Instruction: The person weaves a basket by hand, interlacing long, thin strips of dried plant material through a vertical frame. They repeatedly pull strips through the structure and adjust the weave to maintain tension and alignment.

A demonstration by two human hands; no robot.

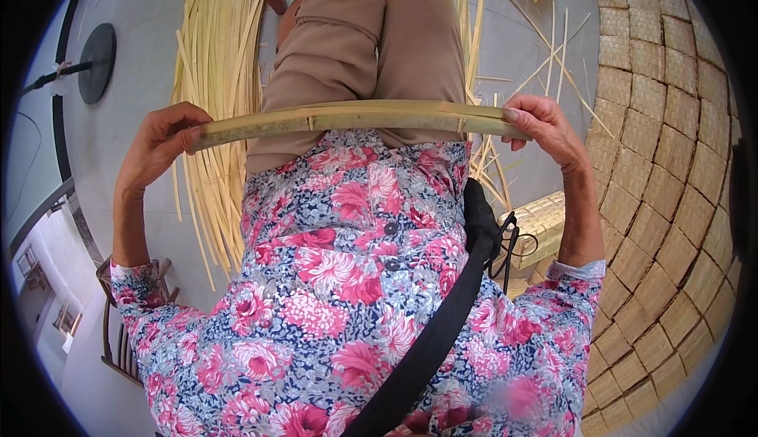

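Note:
A split bamboo strip (379, 113), greenish yellow with node rings, stretches level across my lap. My left hand (167, 138) pinches its left end between thumb and fingers. At the other end my right hand (548, 127) grips it, thumb on the near face and fingers bent behind. Near its right part the strip shows a lengthwise edge, perhaps a split; I cannot tell how deep it runs. Beneath the strip are my brown-trousered thighs (426, 50).
Long thin bamboo strips (217, 82) lie in a bundle on the floor to my left. Several loose slivers (562, 58) are scattered at the right, beside stacked woven bamboo pieces (663, 161). A black round stand base (97, 63) and a wooden chair (118, 334) stand at the left.

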